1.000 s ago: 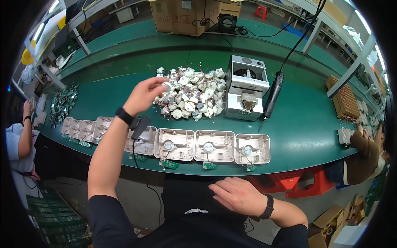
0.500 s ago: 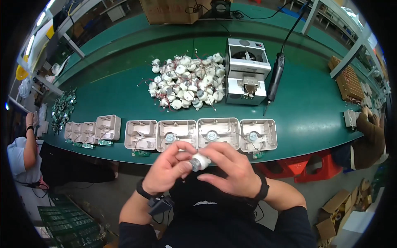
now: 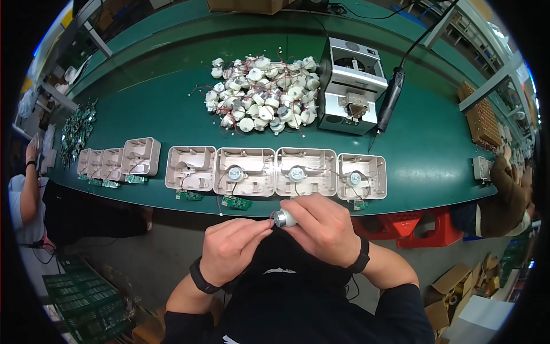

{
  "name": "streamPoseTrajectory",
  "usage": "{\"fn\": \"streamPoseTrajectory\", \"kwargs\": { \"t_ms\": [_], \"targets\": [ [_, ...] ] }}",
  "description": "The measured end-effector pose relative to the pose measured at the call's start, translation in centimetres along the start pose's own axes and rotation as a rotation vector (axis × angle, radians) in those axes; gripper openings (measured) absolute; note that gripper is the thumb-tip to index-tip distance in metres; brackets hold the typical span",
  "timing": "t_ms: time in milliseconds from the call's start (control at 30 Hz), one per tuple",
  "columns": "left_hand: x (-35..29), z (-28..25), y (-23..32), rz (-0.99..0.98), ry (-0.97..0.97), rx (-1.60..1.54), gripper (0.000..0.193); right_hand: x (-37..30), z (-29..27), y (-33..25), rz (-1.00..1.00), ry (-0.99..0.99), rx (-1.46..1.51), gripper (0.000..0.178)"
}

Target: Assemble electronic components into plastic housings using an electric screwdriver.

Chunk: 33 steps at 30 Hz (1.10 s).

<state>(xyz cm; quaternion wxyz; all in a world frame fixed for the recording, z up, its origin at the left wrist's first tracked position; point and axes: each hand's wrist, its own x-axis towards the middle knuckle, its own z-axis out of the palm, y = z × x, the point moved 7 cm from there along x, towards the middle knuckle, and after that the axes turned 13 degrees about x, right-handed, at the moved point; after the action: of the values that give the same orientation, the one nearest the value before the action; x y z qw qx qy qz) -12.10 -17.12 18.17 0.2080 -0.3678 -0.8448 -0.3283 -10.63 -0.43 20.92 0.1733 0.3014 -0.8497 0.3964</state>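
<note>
Silver motor [image 3: 283, 218] pinched; hands [image 3: 321, 229] meeting.

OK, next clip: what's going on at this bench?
A person at a green workbench holds a small round motor in the right hand, close to the body, while the left hand pinches its thin wires. On the bench edge lies a row of open beige housings; three hold motors, and the one at the left end has none. Behind them sit a pile of loose motors and a grey machine.
</note>
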Motion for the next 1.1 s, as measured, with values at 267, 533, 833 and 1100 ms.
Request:
{"fn": "streamPoseTrajectory", "kwargs": {
  "t_ms": [267, 533, 833, 1100],
  "targets": [
    [0.5, -0.7, 0.0, -0.308, -0.088, -0.104, 0.034, 0.2, 1.8, -0.8, -0.04, -0.062, 0.051, 0.046],
    [-1.4, -3.6, -3.3, -0.318, 0.022, -0.031, 0.034, 1.1, 2.4, -1.3, -0.046, -0.032, 0.133, 0.045],
    [-0.6, -7.6, -14.0, -0.389, -0.051, 0.534, 0.028, -0.9, 0.3, 0.2, 0.044, 0.045, 0.072, 0.044],
    [0.0, -6.4, -15.7, -0.371, -0.12, 0.603, 0.028, -4.7, -4.9, 1.7, 0.249, 0.198, -0.055, 0.042]
  ]
}}
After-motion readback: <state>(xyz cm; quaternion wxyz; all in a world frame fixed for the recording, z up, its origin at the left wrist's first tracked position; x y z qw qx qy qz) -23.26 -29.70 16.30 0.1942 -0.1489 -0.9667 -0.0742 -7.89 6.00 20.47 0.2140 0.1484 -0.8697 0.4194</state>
